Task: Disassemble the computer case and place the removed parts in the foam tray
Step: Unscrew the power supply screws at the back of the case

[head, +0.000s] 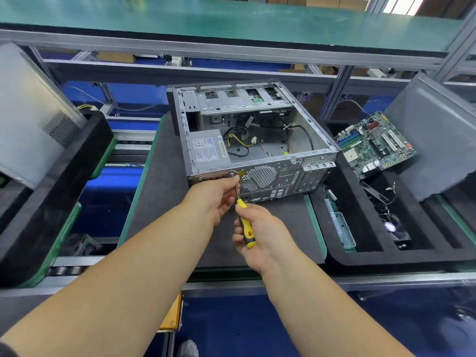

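The open grey metal computer case (252,140) lies on its side in the middle of the dark grey work mat (159,202), with its rear panel toward the person. The right hand (260,233) grips the yellow-and-black handled screwdriver (246,226), fingers curled around the handle. The left hand (219,197) pinches the thin metal shaft near the tip, which points at a screw beside the silver power supply box (207,150) at the rear left corner of the case. The green motherboard (374,144) already leans in the black foam tray (360,256) at the right edge of the mat, and a small black fan (392,226) lies there too. I judge the work is about half done: the power supply, the cables and the drive cage remain inside.
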{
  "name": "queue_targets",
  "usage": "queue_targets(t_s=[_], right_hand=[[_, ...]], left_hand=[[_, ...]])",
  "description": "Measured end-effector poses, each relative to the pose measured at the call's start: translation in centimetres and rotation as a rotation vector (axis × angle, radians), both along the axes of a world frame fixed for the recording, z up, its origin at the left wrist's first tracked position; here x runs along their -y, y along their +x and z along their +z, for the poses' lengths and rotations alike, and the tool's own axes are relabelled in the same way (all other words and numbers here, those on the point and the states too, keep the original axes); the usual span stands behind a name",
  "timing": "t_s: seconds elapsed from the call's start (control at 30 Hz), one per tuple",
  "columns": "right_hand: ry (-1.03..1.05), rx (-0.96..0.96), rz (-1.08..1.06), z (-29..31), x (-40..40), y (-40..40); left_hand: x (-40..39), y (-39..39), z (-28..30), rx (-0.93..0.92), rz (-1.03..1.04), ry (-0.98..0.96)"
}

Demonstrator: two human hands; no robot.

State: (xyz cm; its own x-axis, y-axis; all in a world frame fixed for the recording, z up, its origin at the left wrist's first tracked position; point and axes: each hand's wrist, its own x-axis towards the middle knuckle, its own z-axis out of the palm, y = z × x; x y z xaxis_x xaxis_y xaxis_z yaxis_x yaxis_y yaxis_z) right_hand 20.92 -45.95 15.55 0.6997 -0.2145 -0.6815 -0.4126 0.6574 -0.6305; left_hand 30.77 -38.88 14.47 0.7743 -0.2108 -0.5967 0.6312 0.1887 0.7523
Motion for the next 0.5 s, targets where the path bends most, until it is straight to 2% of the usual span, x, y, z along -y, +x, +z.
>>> queue_targets(t_s=[0.23,0.5], right_hand=[[0.19,0.083,0.098,0.52,0.81,-0.79],[0.215,0.054,0.118,0.18,0.52,-0.77]], left_hand=[[-0.11,0.3,-0.26,0.046,0.026,-0.015],[0.1,0.09,0.06,0.05,0.006,-0.036]])
